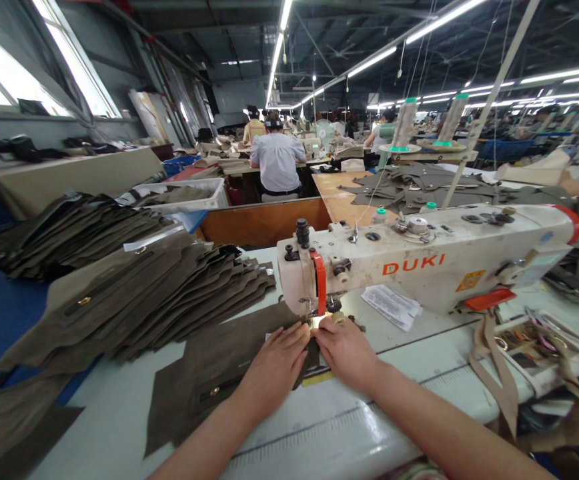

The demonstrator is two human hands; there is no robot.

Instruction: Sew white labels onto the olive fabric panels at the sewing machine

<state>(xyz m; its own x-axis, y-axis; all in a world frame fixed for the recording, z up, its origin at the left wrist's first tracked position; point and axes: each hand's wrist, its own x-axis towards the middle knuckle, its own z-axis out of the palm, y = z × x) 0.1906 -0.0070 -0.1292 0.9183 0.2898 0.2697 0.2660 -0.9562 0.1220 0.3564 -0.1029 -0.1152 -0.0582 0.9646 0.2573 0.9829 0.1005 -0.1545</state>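
Observation:
A dark olive fabric panel (197,360) lies on the pale table of a sewing machine (359,267), its far right end under the machine's head. On the panel is a zipper with a gold pull (214,391). My left hand (275,367) rests flat on the cloth, fingers stretched toward the needle area. Close beside it, my right hand (348,352) has its fingers bent and closed at the panel's right edge, just in front of the presser foot. The fingertips nearly meet there. Needle and stitching are mostly hidden by the fingers.
Stacked olive panels (169,293) spread along the left. A printed paper label (392,307) lies on the machine bed. To the right sits a tray (544,347) of small metal parts, with tan straps (494,373) beside it. Thread cones (404,127) stand behind. A person (278,160) sits ahead.

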